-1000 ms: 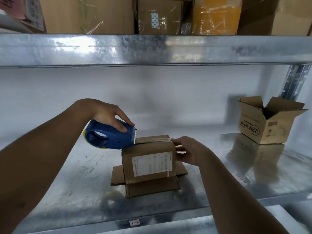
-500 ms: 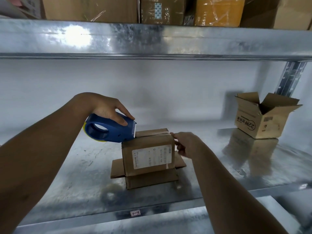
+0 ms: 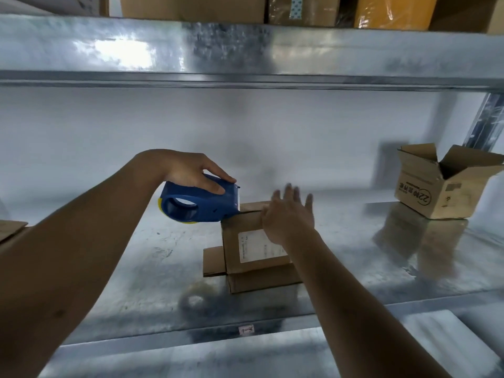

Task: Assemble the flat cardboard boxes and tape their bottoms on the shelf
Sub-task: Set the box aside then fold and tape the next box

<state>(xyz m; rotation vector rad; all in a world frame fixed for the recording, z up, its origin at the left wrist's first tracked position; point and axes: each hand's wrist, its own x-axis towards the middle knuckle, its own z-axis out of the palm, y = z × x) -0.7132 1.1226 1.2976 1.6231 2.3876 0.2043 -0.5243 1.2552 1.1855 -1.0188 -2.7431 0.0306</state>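
Two cardboard boxes stand on the metal shelf [image 3: 109, 268]: an open-flapped box [image 3: 439, 186] far to the right, well apart from the small labelled box [image 3: 253, 249] at the middle, which sits upside down on its splayed flaps. More cartons [image 3: 300, 9] line the shelf above. The left hand [image 3: 191, 173] grips a blue tape dispenser [image 3: 199, 203], its front edge touching the small box's top left corner. The right hand [image 3: 289, 214] is blurred above that box, fingers straight and slightly spread, hiding its top right part.
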